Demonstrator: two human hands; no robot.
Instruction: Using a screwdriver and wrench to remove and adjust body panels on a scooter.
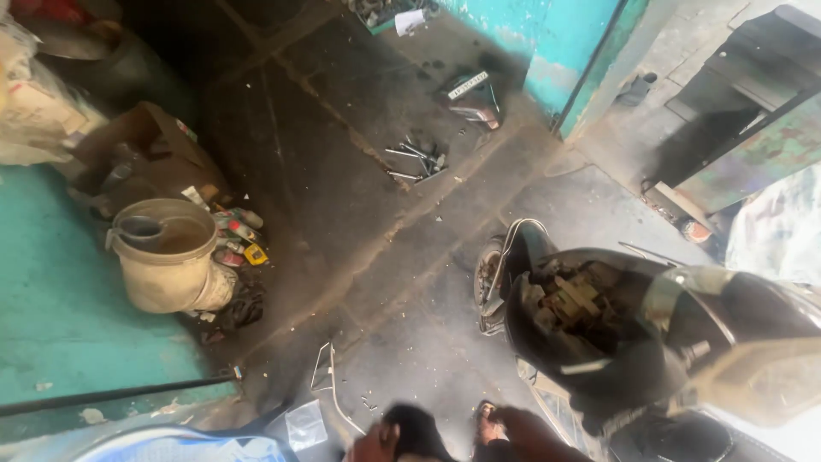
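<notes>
Apparently between steps, both hands, the left hand (pixel 376 445) and right hand (pixel 522 432), hang low beside the opened scooter (pixel 633 334), grip impossible to tell, reaching its exposed parts needs stepping closer.

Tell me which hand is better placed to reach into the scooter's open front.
Right, probably. The scooter's open front lies to the person's right, the bucket far left. Neither hand clearly shows; the limbs at the bottom edge look like feet.

Open passage: the dark, oil-stained concrete floor (pixel 342 197) runs bare through the middle. Left side blocked by a beige plastic bucket (pixel 164 257), a brown cardboard box (pixel 145 154) and small scattered cans (pixel 235 235). Right side filled by a black scooter with opened front panel (pixel 616 334). Mid-floor hazard: loose metal tools (pixel 415 161). Foreground: bent white wire frame (pixel 329 385).
</notes>
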